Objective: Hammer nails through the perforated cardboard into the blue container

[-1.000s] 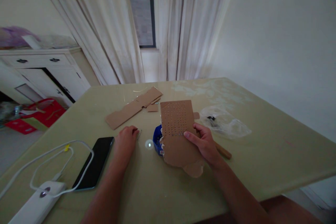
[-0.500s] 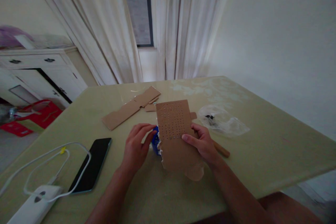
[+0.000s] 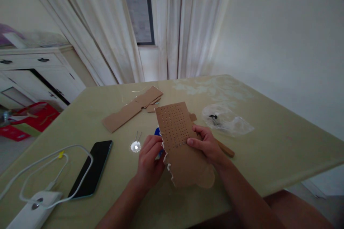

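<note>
The holes in your perforated cardboard (image 3: 177, 132) are punched, but most look empty — much filling is probably left. Your right hand (image 3: 205, 145) grips the cardboard's right edge, holding it upright over the tabletop (image 3: 268, 143). Your left hand (image 3: 150, 157) curls at its left edge; what it pinches I cannot tell.

Black phone (image 3: 91, 168) lies face up at surface (image 3: 268, 143) left, white cable (image 3: 40, 161) looping beside it to white power bank (image 3: 29, 214). Cardboard strip (image 3: 129, 109) at far middle. Clear plastic bag (image 3: 228, 120) right. White cabinet (image 3: 32, 71), red bag (image 3: 27, 118) on floor, curtains (image 3: 172, 25).
</note>
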The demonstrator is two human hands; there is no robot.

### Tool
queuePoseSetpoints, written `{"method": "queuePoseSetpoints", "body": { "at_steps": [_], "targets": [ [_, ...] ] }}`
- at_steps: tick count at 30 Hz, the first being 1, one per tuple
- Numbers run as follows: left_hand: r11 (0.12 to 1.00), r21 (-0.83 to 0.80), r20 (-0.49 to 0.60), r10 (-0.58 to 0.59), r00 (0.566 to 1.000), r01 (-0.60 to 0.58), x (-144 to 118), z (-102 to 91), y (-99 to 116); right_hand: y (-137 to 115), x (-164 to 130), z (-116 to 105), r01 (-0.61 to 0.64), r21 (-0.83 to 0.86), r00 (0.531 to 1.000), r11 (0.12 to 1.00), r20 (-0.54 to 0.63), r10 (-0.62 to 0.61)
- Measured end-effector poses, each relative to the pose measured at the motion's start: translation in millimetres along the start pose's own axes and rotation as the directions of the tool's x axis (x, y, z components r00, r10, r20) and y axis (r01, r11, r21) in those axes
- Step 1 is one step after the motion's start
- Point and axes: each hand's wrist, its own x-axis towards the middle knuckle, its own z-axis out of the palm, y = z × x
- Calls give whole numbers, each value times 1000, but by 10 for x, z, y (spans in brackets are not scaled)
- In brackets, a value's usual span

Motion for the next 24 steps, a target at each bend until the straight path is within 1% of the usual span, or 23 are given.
{"method": "queuePoseSetpoints", "body": {
  "at_steps": [3,7,12,17,19,24],
  "targets": [
    [1000,-8,-20,17,1000,-17,-21,11,18,-3,-1,-10,15,-30,1000,999,26,-14],
    [999,12,-47,41,998,-40,-29,-2,25,-12,-11,-7,28,-69,999,997,20,-27],
    [999,28,-43,37,998,-36,-34,-17,41,-20,-9,2,13,-94,999,996,52,-8],
    [996,34,-81,80,994,-77,-53,-3,63,-4,-2,-4,23,-168,998,986,69,-12],
    [997,45,-79,61,995,-58,-68,7,56,6,-2,-2,31,-162,997,986,71,-20],
    [997,71,-63,-23,998,28,-84,34,10,43,4,-4,35,-96,999,995,-2,-35]
  ]
}}
